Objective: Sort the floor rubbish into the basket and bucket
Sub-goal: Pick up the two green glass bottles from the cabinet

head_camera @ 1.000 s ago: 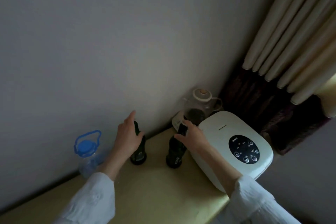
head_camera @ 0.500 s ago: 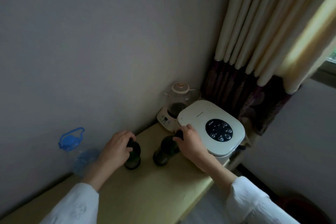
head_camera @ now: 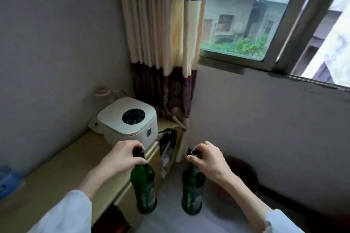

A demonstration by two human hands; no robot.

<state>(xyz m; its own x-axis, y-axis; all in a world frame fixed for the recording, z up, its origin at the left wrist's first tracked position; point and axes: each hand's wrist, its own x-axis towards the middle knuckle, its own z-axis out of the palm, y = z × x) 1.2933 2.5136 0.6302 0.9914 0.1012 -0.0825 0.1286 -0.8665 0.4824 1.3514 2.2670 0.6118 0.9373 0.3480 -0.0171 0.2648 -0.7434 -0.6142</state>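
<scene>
Domestic room. Evidence: white rice cooker [head_camera: 130,119] on a yellow counter [head_camera: 62,166] at centre left, patterned curtain [head_camera: 161,43] above, window [head_camera: 246,15] upper right facing houses.

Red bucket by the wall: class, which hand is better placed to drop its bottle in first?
Probably the right hand: its green bottle hangs nearest the red bucket; the left hand is beside the table.

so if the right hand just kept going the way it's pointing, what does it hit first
The right hand, gripping the neck of a green bottle, points forward and left toward the hanging curtain and the end of the yellow counter. The curtain's lower edge looks first in line, though depth is hard to judge here.
</scene>
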